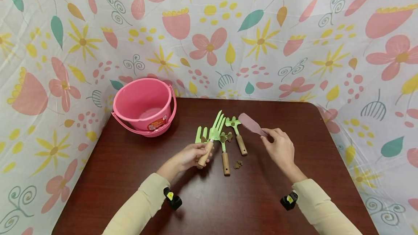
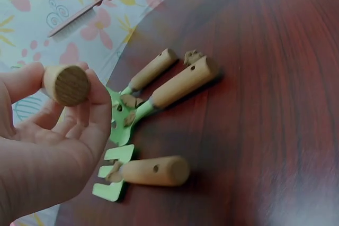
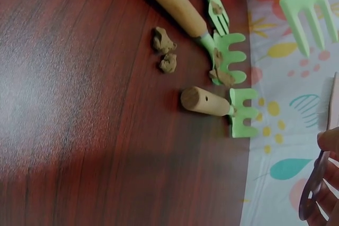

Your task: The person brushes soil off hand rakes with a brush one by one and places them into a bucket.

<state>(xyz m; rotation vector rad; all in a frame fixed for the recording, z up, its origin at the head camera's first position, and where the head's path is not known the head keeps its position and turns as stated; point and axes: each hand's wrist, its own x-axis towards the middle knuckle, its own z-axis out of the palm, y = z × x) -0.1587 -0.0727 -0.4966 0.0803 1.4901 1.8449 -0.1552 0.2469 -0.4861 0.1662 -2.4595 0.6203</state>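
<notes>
My left hand (image 1: 186, 159) grips the wooden handle of a light green hand fork (image 1: 214, 133), its tines pointing up and away above the table. In the left wrist view, the handle's round end (image 2: 72, 86) sits between thumb and fingers. My right hand (image 1: 280, 149) holds a pink brush (image 1: 251, 123) by its handle, raised at the right; bristles show under the brush (image 2: 79, 20) in the left wrist view. Below lie two small green hand rakes, one in the middle (image 1: 226, 163) and one to the right (image 1: 241, 144), and another green fork (image 1: 199, 133), partly hidden. Brown clumps cling to these tools.
A pink bucket (image 1: 143, 99) with its handle down stands at the table's back left. Loose brown clumps (image 3: 164, 41) lie on the dark wooden table (image 1: 248, 202) near the rake handles. A flower-patterned sheet (image 1: 209, 17) hangs behind and beside the table.
</notes>
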